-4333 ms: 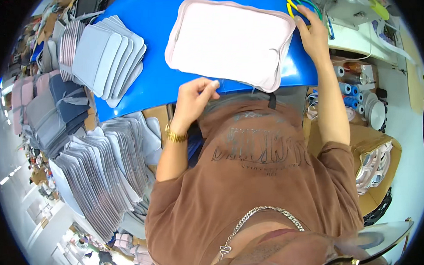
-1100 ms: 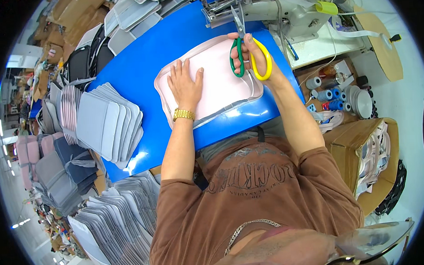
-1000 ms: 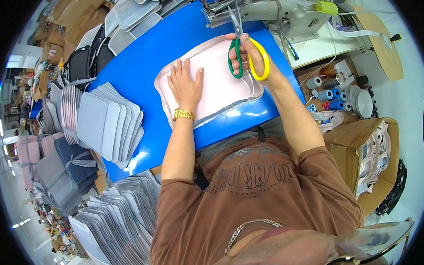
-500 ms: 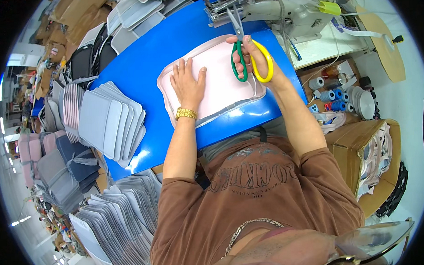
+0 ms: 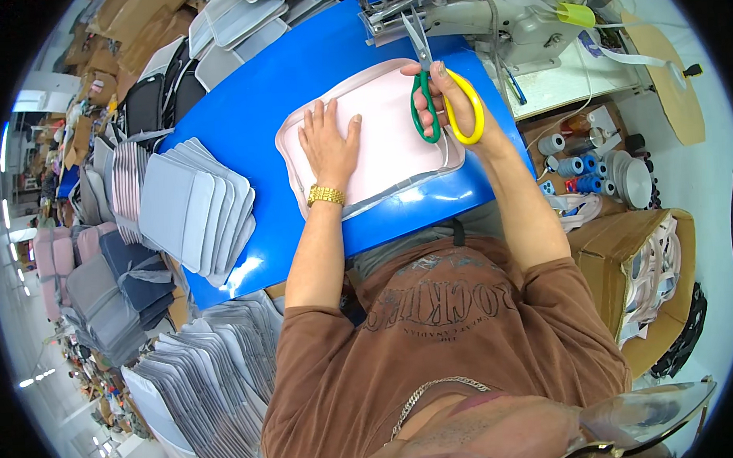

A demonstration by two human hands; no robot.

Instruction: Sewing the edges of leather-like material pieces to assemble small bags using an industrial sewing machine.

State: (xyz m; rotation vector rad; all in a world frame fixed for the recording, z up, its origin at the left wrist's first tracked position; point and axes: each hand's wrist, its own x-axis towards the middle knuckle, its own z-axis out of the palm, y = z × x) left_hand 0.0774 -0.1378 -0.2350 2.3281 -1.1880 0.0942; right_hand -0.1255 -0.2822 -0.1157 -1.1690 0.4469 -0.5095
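On the blue work surface (image 5: 248, 88) lies a pale pink rounded-rectangle fabric piece (image 5: 384, 164), edged with a raised band and a grey strip along the near side. My left hand (image 5: 327, 150) rests flat on its left half, fingers apart. Over the right half, my right hand (image 5: 451, 105) grips scissors (image 5: 421, 45) with one green and one yellow handle, blades slightly apart and pointing away from me.
Stacked grey panels (image 5: 184, 207) lie left, with more (image 5: 191, 397) below the surface. A sewing machine (image 5: 521, 30) stands at back right. Thread spools (image 5: 590, 169) and a cardboard box (image 5: 594, 261) of pale straps are on the right. Bundled fabric pieces (image 5: 94, 295) fill the far left.
Since the earliest frame, my right hand has lifted the scissors over the pink piece and my left hand has moved onto it. In the last second both have barely moved; the view shifted slightly.
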